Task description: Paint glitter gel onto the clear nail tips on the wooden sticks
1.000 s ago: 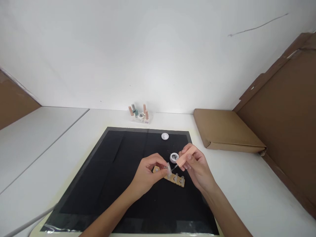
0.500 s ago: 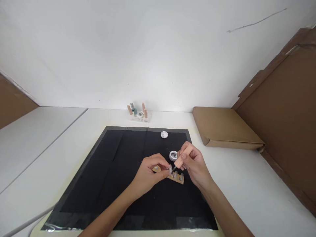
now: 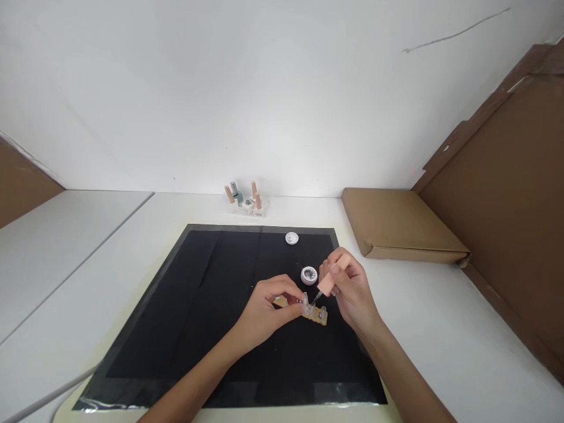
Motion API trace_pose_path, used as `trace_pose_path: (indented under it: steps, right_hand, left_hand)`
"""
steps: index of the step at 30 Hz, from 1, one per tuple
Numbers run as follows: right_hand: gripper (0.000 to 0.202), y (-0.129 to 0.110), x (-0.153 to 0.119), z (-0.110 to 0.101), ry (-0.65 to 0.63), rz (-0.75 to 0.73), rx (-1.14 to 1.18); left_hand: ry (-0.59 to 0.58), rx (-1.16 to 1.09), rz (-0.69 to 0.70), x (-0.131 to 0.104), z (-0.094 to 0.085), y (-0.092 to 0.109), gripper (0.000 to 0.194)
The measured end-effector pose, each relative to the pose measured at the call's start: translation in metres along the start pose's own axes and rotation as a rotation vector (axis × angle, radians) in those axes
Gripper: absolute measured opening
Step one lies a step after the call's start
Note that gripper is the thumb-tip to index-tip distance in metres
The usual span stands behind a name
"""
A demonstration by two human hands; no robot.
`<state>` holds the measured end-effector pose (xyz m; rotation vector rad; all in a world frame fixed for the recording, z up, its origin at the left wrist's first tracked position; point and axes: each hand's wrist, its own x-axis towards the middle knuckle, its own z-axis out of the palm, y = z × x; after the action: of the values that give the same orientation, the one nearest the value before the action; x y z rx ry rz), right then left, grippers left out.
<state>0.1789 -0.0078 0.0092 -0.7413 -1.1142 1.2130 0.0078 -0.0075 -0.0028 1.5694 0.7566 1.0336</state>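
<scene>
My left hand (image 3: 274,302) pinches a clear nail tip (image 3: 305,299) between thumb and fingertips. It stands just over a small tan strip (image 3: 323,320) that carries more clear tips, and my fingers cover part of that strip. In my right hand (image 3: 350,288) is a nail polish brush (image 3: 332,276) with a peach cap, held slanting down to the left. Its dark bristle end comes close to the nail tip; whether they touch I cannot tell. Just behind the brush, a small white jar (image 3: 309,275) with silvery contents sits uncovered on the black mat (image 3: 198,329).
Farther back on the mat lies a white jar lid (image 3: 291,238). A clear organizer (image 3: 247,211) with several polish bottles (image 3: 258,201) stands by the wall. A flat cardboard box (image 3: 405,226) lies at the right, beside an upright cardboard panel (image 3: 502,194).
My right hand has shifted slightly up and right, drawing the brush a little away from the nail tip. My left hand keeps its pinch. The whole view has tilted slightly.
</scene>
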Motion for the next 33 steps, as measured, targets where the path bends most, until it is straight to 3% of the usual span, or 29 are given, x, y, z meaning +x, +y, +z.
trace_pose_path:
  steps: [6,12,17,24,30,33]
  right_hand:
    - [0.029,-0.004,-0.004,0.002,-0.052,-0.086,-0.199]
    - [0.024,-0.011,-0.002,0.004,0.004,-0.15,-0.383]
    - [0.024,-0.011,-0.001,0.001,0.081,-0.158,-0.339]
    - [0.023,-0.013,-0.001,-0.001,-0.075,-0.165,-0.366]
    - [0.024,-0.013,-0.001,0.001,0.066,-0.188,-0.392]
    - [0.025,-0.012,-0.002,-0.002,0.076,-0.175,-0.32]
  left_hand:
    - [-0.019,0.003,-0.03,0.001,-0.001,0.0,0.006]
    - [-0.037,0.0,-0.039,0.001,-0.002,-0.002,0.011]
    - [-0.029,-0.02,-0.037,0.0,-0.003,-0.002,0.016]
    - [-0.034,-0.045,-0.039,0.002,-0.002,0.0,0.019]
    - [-0.03,-0.051,-0.034,0.0,-0.002,-0.002,0.02]
    - [-0.025,-0.02,-0.029,0.0,-0.003,-0.002,0.015]
